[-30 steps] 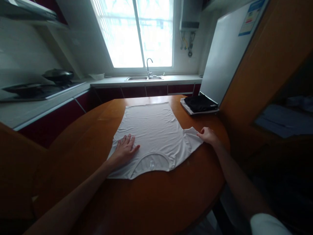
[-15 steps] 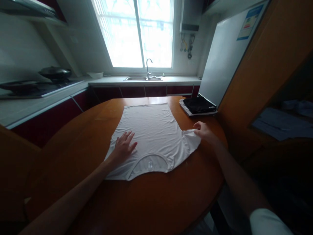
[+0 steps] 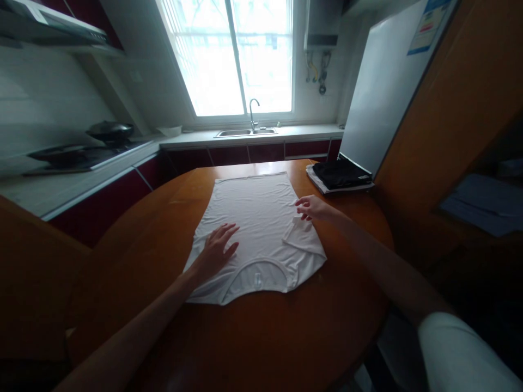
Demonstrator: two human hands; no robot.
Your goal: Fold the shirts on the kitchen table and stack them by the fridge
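A white T-shirt lies spread on the round wooden table, collar toward me. My left hand rests flat on the shirt's left shoulder area, fingers stretched out. My right hand pinches the right sleeve, which is folded inward over the shirt's body.
A stack of dark folded clothes sits at the table's far right, against a white fridge. Behind are a counter with a sink and tap under the window, and a stove with a pan at the left.
My right hand has carried the right sleeve from the table's right side inward, so it now lies folded on the shirt. The left hand stayed pressed on the shirt.
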